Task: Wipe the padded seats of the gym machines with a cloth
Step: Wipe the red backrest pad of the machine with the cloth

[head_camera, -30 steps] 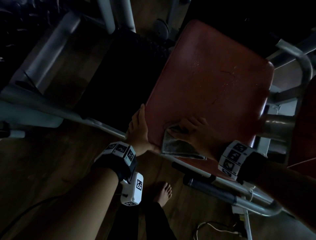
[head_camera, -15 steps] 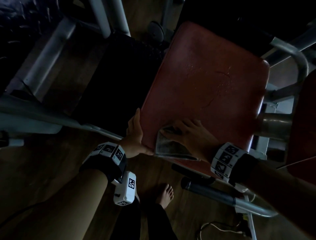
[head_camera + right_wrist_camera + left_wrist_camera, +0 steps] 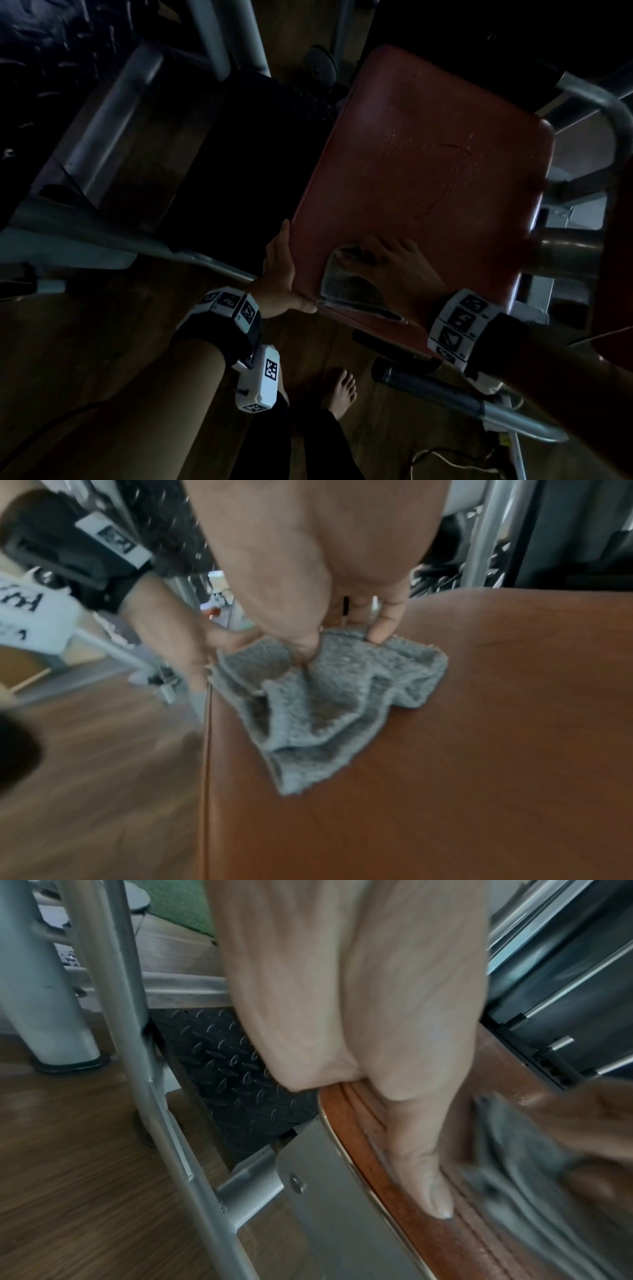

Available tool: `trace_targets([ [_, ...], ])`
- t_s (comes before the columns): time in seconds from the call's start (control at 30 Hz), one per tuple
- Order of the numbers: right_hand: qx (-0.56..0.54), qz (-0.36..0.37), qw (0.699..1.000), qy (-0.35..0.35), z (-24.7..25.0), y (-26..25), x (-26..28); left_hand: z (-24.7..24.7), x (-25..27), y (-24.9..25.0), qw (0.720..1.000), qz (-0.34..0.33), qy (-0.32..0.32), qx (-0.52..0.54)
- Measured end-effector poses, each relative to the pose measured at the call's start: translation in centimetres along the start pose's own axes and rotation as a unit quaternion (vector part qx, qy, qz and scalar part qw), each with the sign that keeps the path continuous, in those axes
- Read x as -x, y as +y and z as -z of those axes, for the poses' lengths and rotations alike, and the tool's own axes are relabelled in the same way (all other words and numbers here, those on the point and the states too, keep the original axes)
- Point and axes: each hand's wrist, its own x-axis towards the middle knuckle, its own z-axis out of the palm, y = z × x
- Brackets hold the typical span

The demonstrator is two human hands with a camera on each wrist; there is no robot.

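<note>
The red padded seat point(image 3: 428, 164) fills the middle of the head view, its surface cracked. A grey cloth point(image 3: 346, 287) lies bunched on the seat's near left part. My right hand point(image 3: 390, 263) presses down on it with fingers spread. In the right wrist view the thumb and a fingertip point(image 3: 380, 634) push into the cloth point(image 3: 325, 702) on the seat point(image 3: 445, 750). My left hand point(image 3: 281, 270) braces the near left corner, fingers straight along the side. Its thumb point(image 3: 421, 1164) lies along the front edge of the seat point(image 3: 352, 1137), beside the cloth point(image 3: 520, 1164).
Grey frame tubes point(image 3: 113, 99) run left of the seat, with a black tread plate point(image 3: 246, 154) between them and it. A dark-gripped bar point(image 3: 428, 383) juts out below the seat's front. My bare foot point(image 3: 340, 390) stands on the wooden floor. Another red pad point(image 3: 616, 291) sits at right.
My right hand and the cloth have shifted only slightly on the seat's near left part. My left hand has kept its place at the corner.
</note>
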Motion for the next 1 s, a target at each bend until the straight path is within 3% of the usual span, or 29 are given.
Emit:
trace_targets([
  [0.23,0.009,0.052,0.998,0.029,-1.1,-0.2,1.0,0.1,0.1,0.1,1.0,-0.002,0.002,-0.005],
  [0.4,-0.027,-0.02,0.999,0.018,-1.0,1.7,1.3,0.0,0.0,-0.2,1.0,-0.007,-0.005,0.004],
  [0.53,-0.033,-0.011,0.999,0.016,-1.5,-0.4,0.5,-0.1,-0.1,0.0,1.0,-0.01,0.005,-0.007],
  [0.67,-0.017,0.016,0.999,0.023,-1.6,2.2,0.1,-0.2,0.0,-0.1,1.0,-0.019,0.006,0.001],
  [0.83,-0.035,-0.019,0.999,-0.002,-1.0,3.7,0.9,-0.2,0.2,-0.3,0.999,-0.033,0.007,-0.013],
  [0.9,-0.019,0.008,1.0,-0.011,-1.7,3.0,2.6,-0.2,0.4,-0.2,0.999,-0.034,0.017,-0.017],
  [1.0,-0.009,0.106,0.994,-0.013,-3.4,2.5,4.7,-0.5,0.5,-0.5,0.998,-0.049,0.045,-0.023],
])
